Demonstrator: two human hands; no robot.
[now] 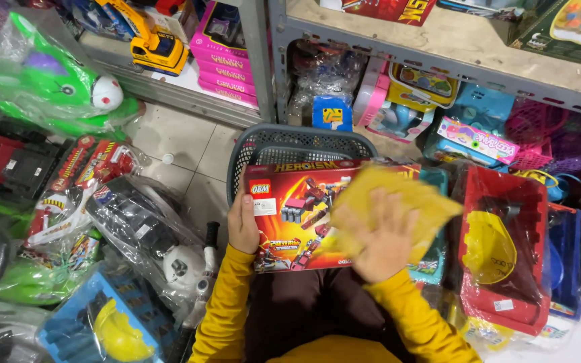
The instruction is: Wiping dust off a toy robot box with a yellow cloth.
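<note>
My left hand point(243, 225) grips the left edge of a red toy box point(294, 215) with a robot picture, held flat over my lap. My right hand point(379, 236) presses a yellow cloth point(388, 198) onto the box's right half, fingers spread on the cloth. Both sleeves are yellow. The cloth hides the right part of the box.
A grey plastic basket point(290, 142) stands just behind the box. Bagged toys lie on the floor at left, among them a green one point(48, 84). A red and yellow toy point(499, 249) sits at right. Metal shelves point(438, 54) with boxed toys fill the back.
</note>
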